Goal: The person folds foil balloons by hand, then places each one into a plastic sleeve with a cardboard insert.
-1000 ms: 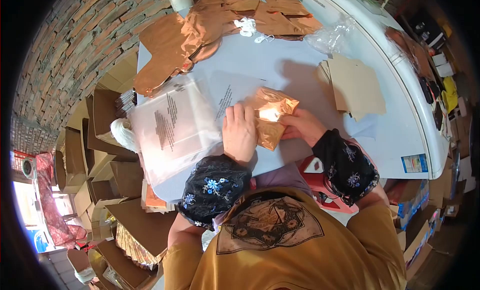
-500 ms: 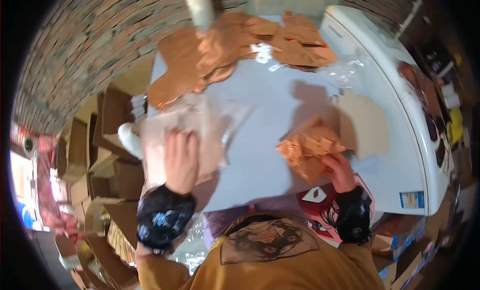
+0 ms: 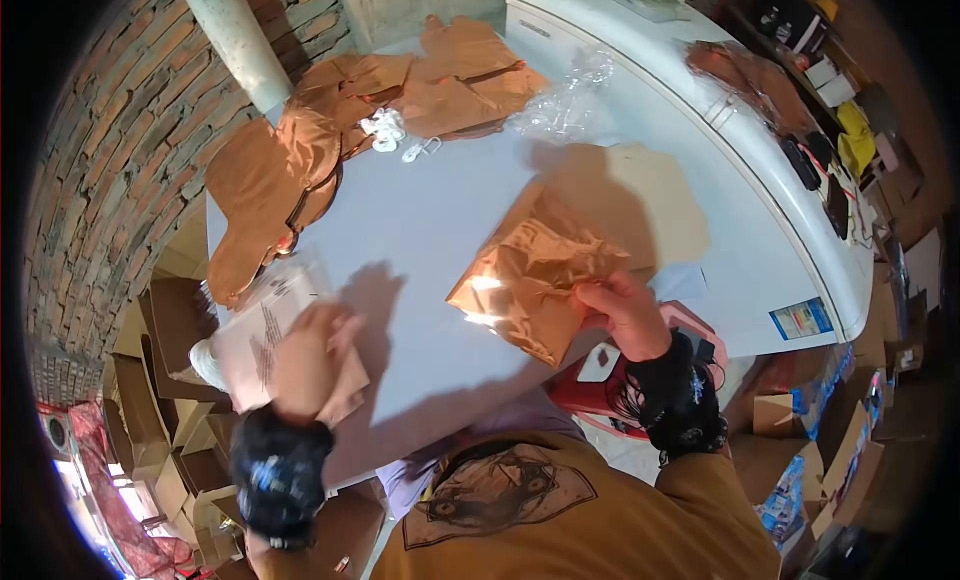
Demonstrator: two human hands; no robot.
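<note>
My right hand [image 3: 632, 317] pinches the near right edge of a shiny copper-coloured folded fabric piece [image 3: 535, 270] between thumb and fingers. The piece is creased and catches bright light, close over the pale table. At the table's left edge, my left hand [image 3: 308, 360] is on a stack of clear plastic bags with printed text [image 3: 262, 325]. Its fingers look bent and are smeared by motion, so I cannot tell whether they grip a bag. Larger copper-brown fabric pieces [image 3: 250, 170], one with a dark zip-like edge, lie along the far left of the table.
White cords [image 3: 383, 128] and crumpled clear plastic [image 3: 570, 95] lie at the back. A beige cardboard sheet [image 3: 665, 205] sits right of the folded piece, beside a white chest freezer [image 3: 790, 220]. Open cardboard boxes [image 3: 180, 310] crowd the left side; a pipe [image 3: 235, 40] stands by the brick wall.
The view has swung to the right. The copper-coloured piece looks broader and flatter, still in my right hand. My left hand's fingers, laid flat on the bags before, have drawn in.
</note>
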